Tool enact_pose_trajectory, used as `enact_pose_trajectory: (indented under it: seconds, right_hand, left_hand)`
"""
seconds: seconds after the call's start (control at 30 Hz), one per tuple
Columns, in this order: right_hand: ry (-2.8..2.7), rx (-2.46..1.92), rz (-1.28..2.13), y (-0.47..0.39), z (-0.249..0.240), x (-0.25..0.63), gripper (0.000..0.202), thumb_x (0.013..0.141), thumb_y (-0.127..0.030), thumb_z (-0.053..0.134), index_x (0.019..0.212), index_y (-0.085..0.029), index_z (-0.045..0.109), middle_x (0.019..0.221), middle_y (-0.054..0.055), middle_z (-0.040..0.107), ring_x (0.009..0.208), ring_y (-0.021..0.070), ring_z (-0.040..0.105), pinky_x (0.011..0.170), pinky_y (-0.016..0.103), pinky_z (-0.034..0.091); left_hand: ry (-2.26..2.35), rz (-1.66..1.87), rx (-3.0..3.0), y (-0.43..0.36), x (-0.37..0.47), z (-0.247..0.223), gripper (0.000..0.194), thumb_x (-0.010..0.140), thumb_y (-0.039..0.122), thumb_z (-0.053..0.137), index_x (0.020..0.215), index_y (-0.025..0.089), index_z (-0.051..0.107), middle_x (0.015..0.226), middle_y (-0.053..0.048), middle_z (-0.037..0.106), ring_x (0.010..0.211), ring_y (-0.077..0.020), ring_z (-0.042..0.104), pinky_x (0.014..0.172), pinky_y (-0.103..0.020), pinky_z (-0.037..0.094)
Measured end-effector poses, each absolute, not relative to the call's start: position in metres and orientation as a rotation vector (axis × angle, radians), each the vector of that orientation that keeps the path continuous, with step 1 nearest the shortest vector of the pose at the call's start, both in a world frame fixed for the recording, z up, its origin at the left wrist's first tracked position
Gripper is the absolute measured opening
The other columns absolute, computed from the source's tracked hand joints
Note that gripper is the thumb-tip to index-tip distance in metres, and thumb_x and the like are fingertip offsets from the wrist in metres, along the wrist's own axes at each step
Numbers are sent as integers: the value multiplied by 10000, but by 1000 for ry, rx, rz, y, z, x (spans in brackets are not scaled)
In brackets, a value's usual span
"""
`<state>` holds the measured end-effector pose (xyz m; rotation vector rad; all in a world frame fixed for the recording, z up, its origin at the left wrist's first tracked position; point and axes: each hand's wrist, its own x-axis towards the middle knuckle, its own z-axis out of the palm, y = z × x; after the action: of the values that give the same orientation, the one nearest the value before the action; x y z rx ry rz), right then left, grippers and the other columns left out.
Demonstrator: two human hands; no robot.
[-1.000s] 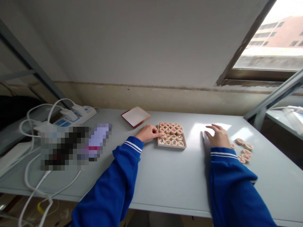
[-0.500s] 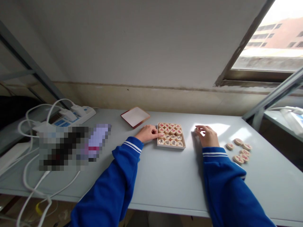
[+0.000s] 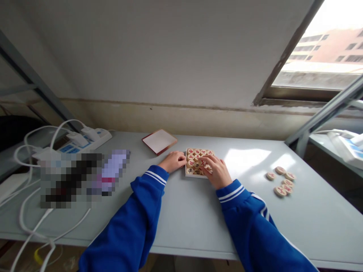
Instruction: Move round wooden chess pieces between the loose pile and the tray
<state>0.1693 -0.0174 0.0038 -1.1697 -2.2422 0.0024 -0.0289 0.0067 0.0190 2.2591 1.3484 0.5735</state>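
Note:
A shallow white box [image 3: 195, 176] on the desk holds rows of round wooden pieces with red and black characters. My left hand [image 3: 173, 161] rests at the box's left edge, its fingers curled closed; nothing shows in them. Over the right part of the box, my right hand [image 3: 217, 170] pinches a round piece [image 3: 203, 163] with a red character, just above the other pieces. The fingers hide some pieces on the right side. Several loose red-marked pieces [image 3: 280, 191] lie on the desk to the right.
Behind my left hand lies an open box lid [image 3: 160, 141]. A power strip [image 3: 96, 139] with white cables, a blurred phone [image 3: 115, 168] and a blurred dark object [image 3: 73, 177] are at the left. Metal frame posts rise at both sides.
My right hand has moved left from the bare desk to over the box, with a piece between its fingers. My left thumb has drawn back from the pieces to the box's edge.

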Motion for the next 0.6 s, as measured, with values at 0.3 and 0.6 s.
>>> enact_pose_trajectory:
  seconds: [0.3, 0.6]
  right_hand:
    - [-2234, -1144, 108, -15, 0, 168, 260, 789, -224, 492, 1045, -233, 533, 1037, 61, 562, 958, 182, 526, 749, 326, 411]
    - [-2161, -899, 281, -9, -4, 168, 180, 779, -191, 485, 949, -195, 545, 927, 70, 546, 878, 163, 530, 746, 309, 469]
  left_hand:
    - [1331, 605, 2260, 9, -29, 15, 271, 704, 251, 444, 457, 159, 385, 563, 12, 449, 592, -110, 389, 593, -242, 290]
    - [1339, 595, 2272, 8, -29, 18, 281, 720, 270, 457, 466, 152, 446, 570, 8, 477, 588, -108, 399, 583, -242, 289]
